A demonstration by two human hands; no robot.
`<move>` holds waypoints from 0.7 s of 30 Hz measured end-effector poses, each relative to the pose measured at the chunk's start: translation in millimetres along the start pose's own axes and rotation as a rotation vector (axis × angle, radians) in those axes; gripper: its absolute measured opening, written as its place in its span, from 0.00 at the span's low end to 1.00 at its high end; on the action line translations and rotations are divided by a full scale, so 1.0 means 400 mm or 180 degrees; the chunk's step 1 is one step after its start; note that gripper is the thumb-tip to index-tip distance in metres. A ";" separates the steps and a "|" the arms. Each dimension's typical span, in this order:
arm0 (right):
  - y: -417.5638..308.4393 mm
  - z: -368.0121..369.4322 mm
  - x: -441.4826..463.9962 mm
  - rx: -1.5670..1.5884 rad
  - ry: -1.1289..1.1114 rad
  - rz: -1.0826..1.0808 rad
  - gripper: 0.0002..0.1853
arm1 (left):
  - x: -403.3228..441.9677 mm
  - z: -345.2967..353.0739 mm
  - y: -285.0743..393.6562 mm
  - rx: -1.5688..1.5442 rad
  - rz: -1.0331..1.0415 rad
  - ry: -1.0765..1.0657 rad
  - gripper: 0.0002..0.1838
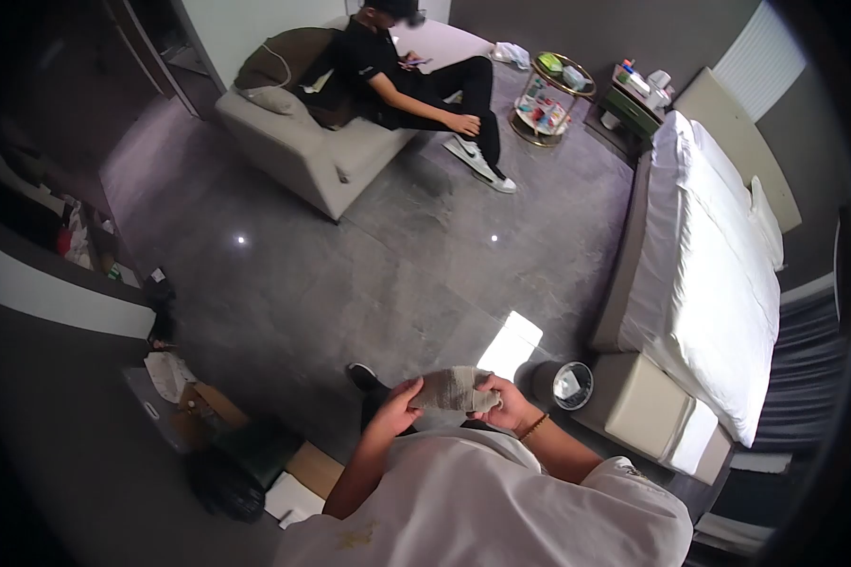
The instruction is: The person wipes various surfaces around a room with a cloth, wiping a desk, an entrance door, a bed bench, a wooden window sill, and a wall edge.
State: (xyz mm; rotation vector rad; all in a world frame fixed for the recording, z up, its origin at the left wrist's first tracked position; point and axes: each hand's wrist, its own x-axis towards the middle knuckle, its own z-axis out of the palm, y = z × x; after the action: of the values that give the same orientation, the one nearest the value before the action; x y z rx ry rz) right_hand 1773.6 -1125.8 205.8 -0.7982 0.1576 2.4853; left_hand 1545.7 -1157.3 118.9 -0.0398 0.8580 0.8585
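Note:
Between my two hands, in front of my waist, is a grey-beige piece of cloth (457, 388) with a paler ribbed middle. It looks folded or rolled, and its exact kind is unclear. My left hand (400, 408) grips its left end, thumb on top. At the opposite end, my right hand (507, 404) pinches the ragged-looking edge, with a beaded bracelet on the wrist. The undersides of the cloth and several fingers are hidden.
A seated person (388, 85) holds a phone on the sofa (298, 156). A bin (574, 386) stands by the bench (624, 392) at the foot of the bed (719, 283). Cardboard boxes (213, 404) and a black bag (225, 487) lie left. A round side table (537, 142) stands behind.

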 end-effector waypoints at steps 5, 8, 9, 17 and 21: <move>-0.020 0.189 0.238 -0.0718 -0.0121 0.0248 0.18 | -0.003 -0.177 0.243 -0.0436 -0.0447 -0.0451 0.07; -0.018 0.274 0.348 -0.1052 0.0284 0.0101 0.21 | -0.059 -0.176 0.436 -0.0420 -0.0322 -0.0299 0.04; -0.027 0.302 0.385 -0.1193 0.0263 0.0106 0.21 | -0.067 -0.184 0.497 -0.0227 -0.0175 -0.0128 0.04; -0.158 0.564 0.758 -0.1430 -0.0072 0.0393 0.18 | -0.047 -0.289 0.878 -0.0012 0.0715 -0.0277 0.17; -0.243 0.681 1.028 -0.1842 -0.0133 0.0762 0.20 | -0.026 -0.409 1.032 -0.0288 0.0854 -0.0102 0.22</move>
State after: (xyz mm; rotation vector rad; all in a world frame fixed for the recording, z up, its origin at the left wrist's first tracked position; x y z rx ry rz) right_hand 1400.3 -789.2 198.6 -0.9968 -0.5351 2.8087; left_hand 1156.4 -943.9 137.4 0.0103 0.8046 1.1464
